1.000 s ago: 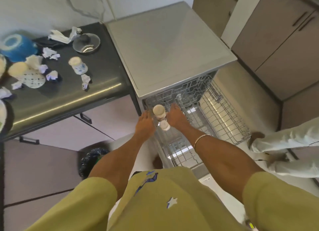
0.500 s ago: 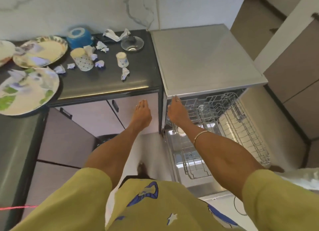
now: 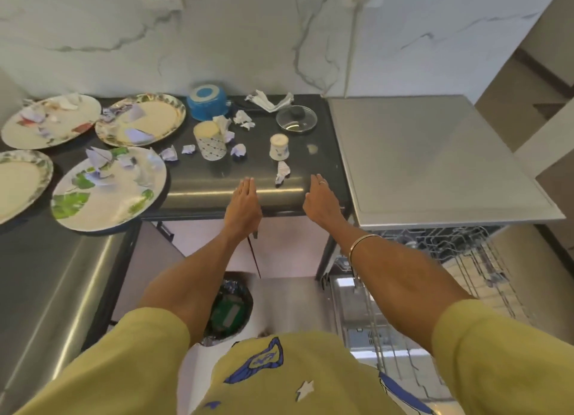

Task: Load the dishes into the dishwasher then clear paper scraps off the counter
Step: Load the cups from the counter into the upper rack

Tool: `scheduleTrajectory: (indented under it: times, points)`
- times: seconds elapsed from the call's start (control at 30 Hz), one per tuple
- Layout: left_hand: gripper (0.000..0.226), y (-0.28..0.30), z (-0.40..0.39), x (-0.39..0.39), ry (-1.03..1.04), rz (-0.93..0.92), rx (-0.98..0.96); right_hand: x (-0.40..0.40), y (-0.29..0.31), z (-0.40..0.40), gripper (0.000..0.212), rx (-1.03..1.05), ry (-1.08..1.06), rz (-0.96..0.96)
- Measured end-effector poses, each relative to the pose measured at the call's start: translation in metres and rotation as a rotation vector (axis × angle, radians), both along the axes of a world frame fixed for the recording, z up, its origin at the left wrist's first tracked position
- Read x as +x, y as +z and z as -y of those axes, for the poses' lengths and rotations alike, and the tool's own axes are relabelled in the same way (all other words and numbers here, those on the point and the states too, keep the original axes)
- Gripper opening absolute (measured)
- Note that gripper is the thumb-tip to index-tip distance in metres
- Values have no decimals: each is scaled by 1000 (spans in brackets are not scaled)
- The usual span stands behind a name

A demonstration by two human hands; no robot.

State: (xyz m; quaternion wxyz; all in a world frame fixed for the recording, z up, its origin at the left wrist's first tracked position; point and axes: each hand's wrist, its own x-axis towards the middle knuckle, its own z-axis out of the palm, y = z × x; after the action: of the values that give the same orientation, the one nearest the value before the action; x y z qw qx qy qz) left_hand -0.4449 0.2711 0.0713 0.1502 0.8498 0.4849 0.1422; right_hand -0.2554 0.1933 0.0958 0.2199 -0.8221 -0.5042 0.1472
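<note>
A: What lay far to the left of the hands?
B: Four plates on the dark worktop (image 3: 217, 194). The two back plates (image 3: 51, 121) (image 3: 141, 119) and the near leaf-patterned plate (image 3: 108, 188) carried paper scraps; a fourth plate (image 3: 21, 181) sat at the left edge, partly out of frame.

A: And nearer the left hand?
B: Beyond the left hand (image 3: 243, 203) stood an upturned patterned cup (image 3: 209, 141), with crumpled scraps (image 3: 169, 153) beside it. Behind that cup sat an upturned blue bowl (image 3: 206, 102).

A: How was the left hand?
B: Flat and released, fingers straight and together over the worktop's front edge, holding nothing.

A: Between the hands?
B: A twisted paper scrap (image 3: 282, 172) lay on the worktop, and just past it stood a small upturned white cup (image 3: 278, 147). Further back lay a glass lid (image 3: 296, 119) and a larger crumpled paper (image 3: 268, 101).

A: The right hand?
B: The right hand (image 3: 321, 197) was also released, fingers extended, grasping nothing, at the worktop's front edge near its right end.

A: And to its right?
B: The dishwasher (image 3: 435, 154) had a grey top, and its wire rack (image 3: 450, 259) was pulled out under the right forearm. I could not tell what the rack held. Below the left forearm stood a bin (image 3: 230, 312) on the floor.
</note>
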Motion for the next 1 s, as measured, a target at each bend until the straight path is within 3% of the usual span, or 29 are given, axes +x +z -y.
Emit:
scheduleTrajectory:
  times: [0.2,0.43,0.73,0.8,0.9,1.0]
  points:
    - [53,24,-80,-31,37,1,78,-2,19,-76,60,0,-3,-5]
    - [56,33,-144,-42,133,21,41,-4,19,-142,69,0,-22,-70]
    - [71,45,-204,-24,301,16,-131,9,0,-199,84,-131,93,-94]
    - [72,44,-217,-19,312,34,-189,12,-4,-206,79,-114,88,-81]
    - [80,45,-233,-12,352,86,-248,25,-2,-215,54,-84,83,-31]
    - [95,44,-241,-7,402,46,-244,43,-1,-221,50,-133,152,-28]
